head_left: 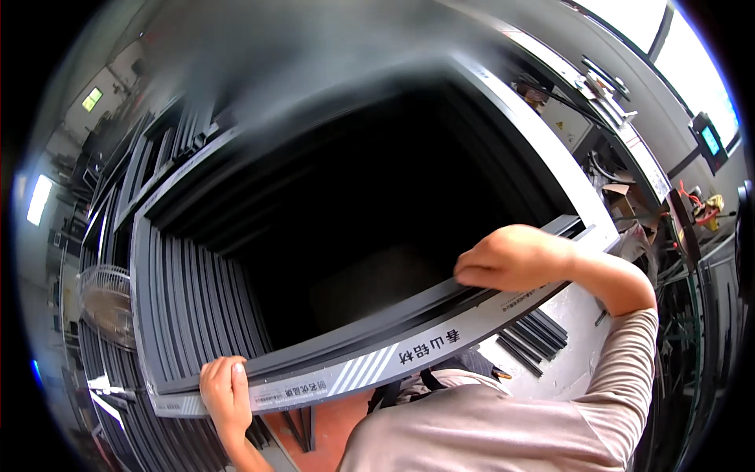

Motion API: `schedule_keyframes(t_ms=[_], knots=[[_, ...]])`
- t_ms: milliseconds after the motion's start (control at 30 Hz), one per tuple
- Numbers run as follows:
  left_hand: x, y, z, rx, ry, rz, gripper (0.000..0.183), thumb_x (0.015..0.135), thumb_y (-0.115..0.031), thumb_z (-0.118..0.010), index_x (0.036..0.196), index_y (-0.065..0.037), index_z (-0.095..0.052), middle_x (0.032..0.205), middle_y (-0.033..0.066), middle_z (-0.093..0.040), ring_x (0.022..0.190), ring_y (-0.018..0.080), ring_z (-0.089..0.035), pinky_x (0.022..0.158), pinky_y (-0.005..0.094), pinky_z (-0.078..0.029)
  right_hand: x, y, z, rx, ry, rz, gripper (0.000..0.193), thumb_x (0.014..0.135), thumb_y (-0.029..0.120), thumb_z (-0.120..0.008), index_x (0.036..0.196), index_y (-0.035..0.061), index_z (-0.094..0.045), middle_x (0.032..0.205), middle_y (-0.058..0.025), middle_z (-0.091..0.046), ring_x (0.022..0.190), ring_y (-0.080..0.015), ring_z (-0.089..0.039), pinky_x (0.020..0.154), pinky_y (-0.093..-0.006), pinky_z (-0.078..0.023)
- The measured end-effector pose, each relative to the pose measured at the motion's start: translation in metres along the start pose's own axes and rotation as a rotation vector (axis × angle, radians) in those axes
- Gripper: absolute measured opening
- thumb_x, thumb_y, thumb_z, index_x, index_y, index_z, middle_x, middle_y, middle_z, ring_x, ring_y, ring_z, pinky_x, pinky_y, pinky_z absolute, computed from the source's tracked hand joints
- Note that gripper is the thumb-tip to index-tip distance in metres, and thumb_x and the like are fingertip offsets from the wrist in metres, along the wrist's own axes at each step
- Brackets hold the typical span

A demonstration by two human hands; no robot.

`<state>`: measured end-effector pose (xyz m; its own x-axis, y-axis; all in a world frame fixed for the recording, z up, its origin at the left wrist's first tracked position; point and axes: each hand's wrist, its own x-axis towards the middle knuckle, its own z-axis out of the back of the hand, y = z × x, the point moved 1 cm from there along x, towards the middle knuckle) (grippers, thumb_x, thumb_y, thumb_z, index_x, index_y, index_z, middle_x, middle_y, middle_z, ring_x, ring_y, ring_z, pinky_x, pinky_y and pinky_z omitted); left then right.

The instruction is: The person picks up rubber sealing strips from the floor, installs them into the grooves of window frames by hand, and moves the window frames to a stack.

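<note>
Head view showed the left hand (226,389) clasping the grey frame (377,366) at its near edge, apparently steadying it, while the right hand (511,258) curled there, its grip impossible to tell.

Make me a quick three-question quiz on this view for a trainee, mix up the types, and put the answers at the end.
1. True or false: the left hand is at the far right corner of the big rectangular frame.

2. Multiple choice: which of these shows just outside the frame's left side?
A) a red bicycle
B) a wire-guarded fan
C) a potted plant

3. Short answer: which of the person's hands is nearer the lit screen?

Key:
1. False; it is at the near left corner.
2. B
3. The right hand.
</note>
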<state>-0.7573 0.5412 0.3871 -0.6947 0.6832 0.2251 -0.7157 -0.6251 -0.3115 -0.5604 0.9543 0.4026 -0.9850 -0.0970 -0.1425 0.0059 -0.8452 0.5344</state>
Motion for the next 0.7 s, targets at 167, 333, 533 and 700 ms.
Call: schedule_keyframes(t_ms=[167, 333, 533, 700], knots=[[-0.008, -0.028, 0.001, 0.079, 0.086, -0.144, 0.089, 0.077, -0.08, -0.049, 0.116, 0.0, -0.06, 0.108, 0.0155, -0.06, 0.107, 0.0344, -0.054, 0.1, 0.048, -0.036, -0.048, -0.04, 0.05, 0.045, 0.077, -0.242, 0.027, 0.094, 0.027, -0.059, 0.103, 0.0049, -0.072, 0.092, -0.0139, -0.071, 0.084, -0.03, -0.067, 0.078, -0.0352, -0.053], [0.017, -0.108, -0.032, 0.228, 0.152, -0.415, 0.112, 0.065, -0.084, -0.058, 0.133, 0.005, -0.046, 0.119, 0.0181, -0.053, 0.114, 0.0357, -0.049, 0.1, 0.049, -0.036, -0.058, -0.048, 0.057, 0.057, 0.091, -0.286, 0.026, 0.092, 0.024, -0.063, 0.108, 0.0052, -0.071, 0.094, -0.013, -0.072, 0.084, -0.0264, -0.069, 0.077, -0.0318, -0.053], [0.015, -0.107, -0.045, 0.223, 0.137, -0.375, 0.103, 0.064, -0.078, -0.065, 0.126, 0.003, -0.051, 0.114, 0.0157, -0.055, 0.107, 0.0346, -0.052, 0.095, 0.0475, -0.04, -0.046, -0.07, 0.061, 0.237, 0.263, -0.256, 0.03, 0.092, 0.027, -0.067, 0.106, 0.0008, -0.071, 0.093, -0.0105, -0.073, 0.08, -0.0157, -0.067, 0.076, -0.0282, -0.052], [0.013, -0.11, -0.044, 0.208, 0.144, -0.311, 0.101, 0.059, -0.074, -0.071, 0.125, 0.001, -0.053, 0.114, 0.0148, -0.055, 0.107, 0.0351, -0.052, 0.095, 0.0478, -0.041, -0.028, -0.082, 0.066, 0.352, 0.473, -0.294, 0.034, 0.091, 0.027, -0.069, 0.112, 0.0003, -0.069, 0.098, -0.009, -0.073, 0.086, -0.0107, -0.067, 0.076, -0.0248, -0.053]])
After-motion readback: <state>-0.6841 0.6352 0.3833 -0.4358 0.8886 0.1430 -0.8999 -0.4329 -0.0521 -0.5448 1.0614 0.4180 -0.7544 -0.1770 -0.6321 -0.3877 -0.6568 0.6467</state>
